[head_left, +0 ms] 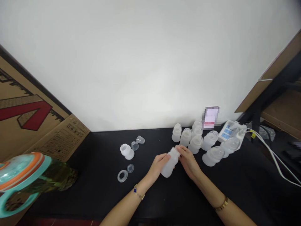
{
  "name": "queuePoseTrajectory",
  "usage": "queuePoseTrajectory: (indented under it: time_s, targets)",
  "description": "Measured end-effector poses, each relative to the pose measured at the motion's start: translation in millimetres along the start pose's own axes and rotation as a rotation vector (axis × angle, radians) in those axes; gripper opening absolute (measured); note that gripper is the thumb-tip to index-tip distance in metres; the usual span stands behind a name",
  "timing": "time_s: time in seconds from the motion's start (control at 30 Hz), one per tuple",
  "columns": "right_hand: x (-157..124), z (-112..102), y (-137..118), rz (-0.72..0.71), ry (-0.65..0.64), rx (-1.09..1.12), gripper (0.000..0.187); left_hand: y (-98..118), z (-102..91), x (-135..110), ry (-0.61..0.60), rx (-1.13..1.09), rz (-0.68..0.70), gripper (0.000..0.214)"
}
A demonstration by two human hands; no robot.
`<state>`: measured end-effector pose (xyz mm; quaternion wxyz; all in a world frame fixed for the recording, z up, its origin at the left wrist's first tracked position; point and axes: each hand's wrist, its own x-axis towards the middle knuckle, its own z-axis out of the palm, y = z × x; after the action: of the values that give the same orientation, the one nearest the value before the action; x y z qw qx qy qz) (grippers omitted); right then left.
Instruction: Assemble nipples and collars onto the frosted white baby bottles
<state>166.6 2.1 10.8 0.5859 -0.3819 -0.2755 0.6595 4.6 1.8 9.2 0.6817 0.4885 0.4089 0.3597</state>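
My left hand (156,166) is wrapped around the body of a milky white baby bottle (167,168), which leans with its neck up and to the right. At the neck of that bottle, my right hand (188,160) pinches around the rim or collar; its fingertips partly hide what sits there. Left of my hands stands a short white bottle (127,152) with an uncovered mouth. Close by it lie a clear cup-shaped cap (140,139) and a rounded clear piece (134,145). Nearer to me are a screw ring (122,176) and a clear nipple (130,168).
Several capped baby bottles (195,145) stand right of my hands. Behind them a phone (211,117) leans near the wall. A power strip (231,133) with white cables (270,149) lies further right. At left are a large jug (44,172) and a cardboard box (58,138).
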Motion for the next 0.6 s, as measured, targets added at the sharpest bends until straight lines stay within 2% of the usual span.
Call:
queuePoseTrajectory:
  time_s: [0.3,0.6]
  targets:
    - [-1.4,1.5,-2.1,-0.031,-0.002,-0.049,0.033,-2.0,-0.8,0.2,0.032,0.039,-0.044,0.066]
    - [-2.2,3.8,-3.8,-0.05,-0.002,-0.047,0.035,-5.5,-1.7,2.0,0.051,0.091,-0.022,0.061]
